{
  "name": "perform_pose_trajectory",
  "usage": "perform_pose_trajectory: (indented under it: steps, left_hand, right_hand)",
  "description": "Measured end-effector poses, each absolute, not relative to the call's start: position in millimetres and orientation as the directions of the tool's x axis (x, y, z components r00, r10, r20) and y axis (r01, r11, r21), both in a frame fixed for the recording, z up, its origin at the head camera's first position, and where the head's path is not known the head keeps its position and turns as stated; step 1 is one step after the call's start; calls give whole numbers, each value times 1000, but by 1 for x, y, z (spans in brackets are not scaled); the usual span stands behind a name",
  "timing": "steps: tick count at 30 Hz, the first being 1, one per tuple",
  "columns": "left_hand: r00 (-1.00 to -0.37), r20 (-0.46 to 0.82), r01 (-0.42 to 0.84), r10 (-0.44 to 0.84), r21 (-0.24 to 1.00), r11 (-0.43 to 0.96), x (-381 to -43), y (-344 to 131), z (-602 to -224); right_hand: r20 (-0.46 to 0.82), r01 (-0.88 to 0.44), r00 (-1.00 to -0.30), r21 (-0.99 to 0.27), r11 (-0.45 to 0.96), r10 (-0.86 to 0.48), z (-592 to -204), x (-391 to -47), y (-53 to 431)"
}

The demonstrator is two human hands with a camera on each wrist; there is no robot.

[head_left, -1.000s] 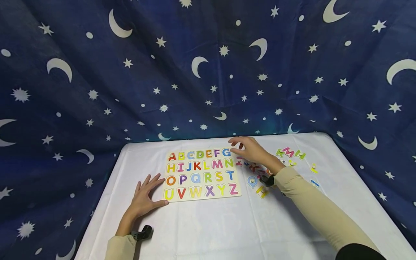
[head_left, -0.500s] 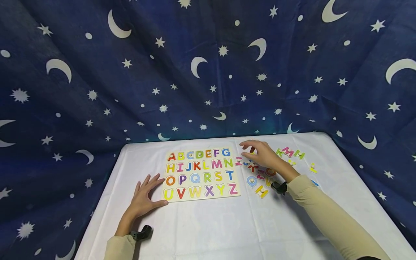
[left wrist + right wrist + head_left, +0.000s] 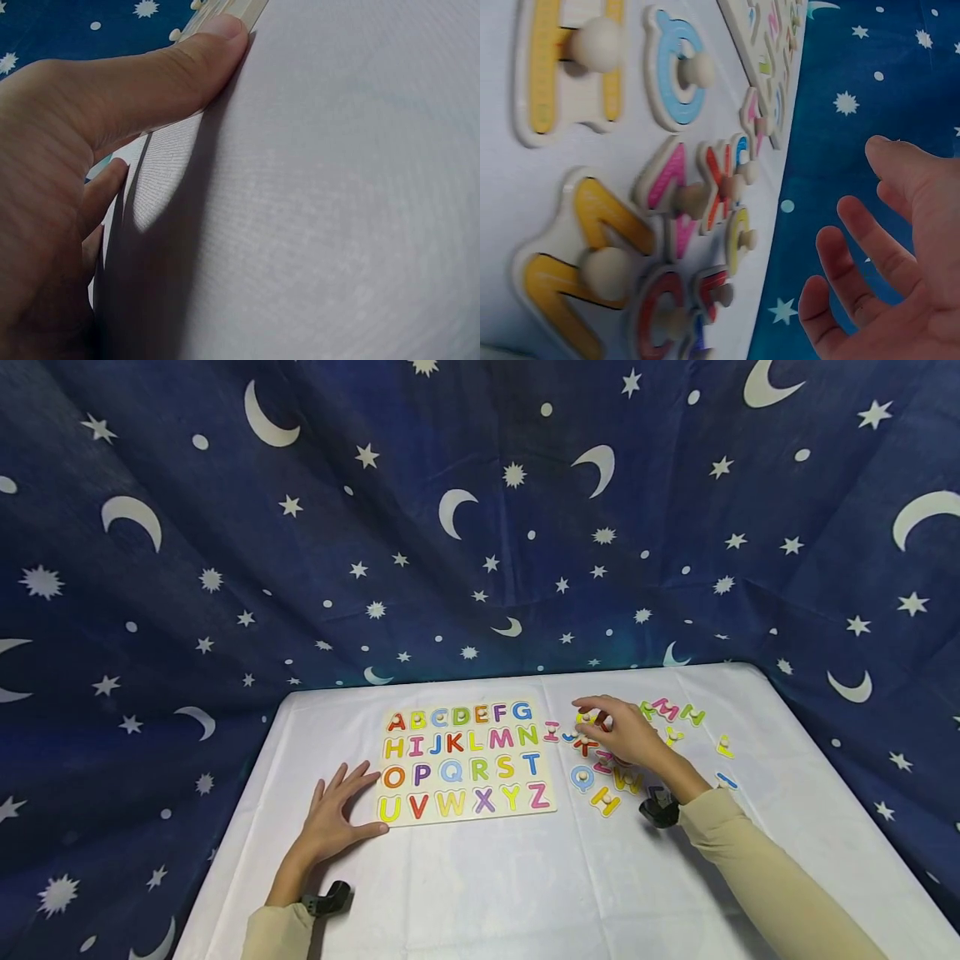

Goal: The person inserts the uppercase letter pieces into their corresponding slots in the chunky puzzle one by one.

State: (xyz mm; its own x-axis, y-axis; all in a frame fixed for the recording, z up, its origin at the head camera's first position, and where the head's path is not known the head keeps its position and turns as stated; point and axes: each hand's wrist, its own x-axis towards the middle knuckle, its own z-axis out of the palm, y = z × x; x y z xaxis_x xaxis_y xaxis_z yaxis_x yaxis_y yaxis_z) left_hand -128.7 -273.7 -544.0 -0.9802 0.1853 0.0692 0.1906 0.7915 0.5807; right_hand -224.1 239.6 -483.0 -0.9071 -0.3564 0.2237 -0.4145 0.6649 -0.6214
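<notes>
Lying lengthwise left-to-right; alphabet board (image 3: pixel 468 786)

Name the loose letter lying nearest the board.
The pink I: it lies right beside the right edge of the board, while the others lie farther out.

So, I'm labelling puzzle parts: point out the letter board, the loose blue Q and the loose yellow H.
Letter board (image 3: pixel 467 787): head view, bare surface between its lower two rows.
Loose blue Q (image 3: pixel 582 778): head view, its knob.
Loose yellow H (image 3: pixel 596 45): right wrist view, its round knob.
</notes>
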Motion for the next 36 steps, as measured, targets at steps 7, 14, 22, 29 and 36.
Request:
perform_pose_trajectory:
  steps: [7, 14, 22, 29, 36]
  left_hand:
    - [-980, 69, 190, 186, 586, 787, -129, -274, -545]
    - [-980, 72, 192, 184, 583, 790, -128, -274, -547]
    - [-979, 79, 198, 188, 583, 788, -129, -274, -546]
    - [-978, 80, 204, 193, 564, 800, -129, -273, -545]
    - [-980, 68, 193, 188, 568, 800, -130, -274, -545]
  right_hand:
    - [254, -409, -912, -640, 651, -323, -493, -213, 247]
    - [234, -360, -933, -640, 679, -274, -498, -208, 256]
    - [244, -333, -942, -635, 697, -229, -501, -204, 276]
    - [273, -349, -935, -614, 707, -225, -502, -201, 294]
    - [283, -336, -938, -595, 730, -200, -499, -199, 307]
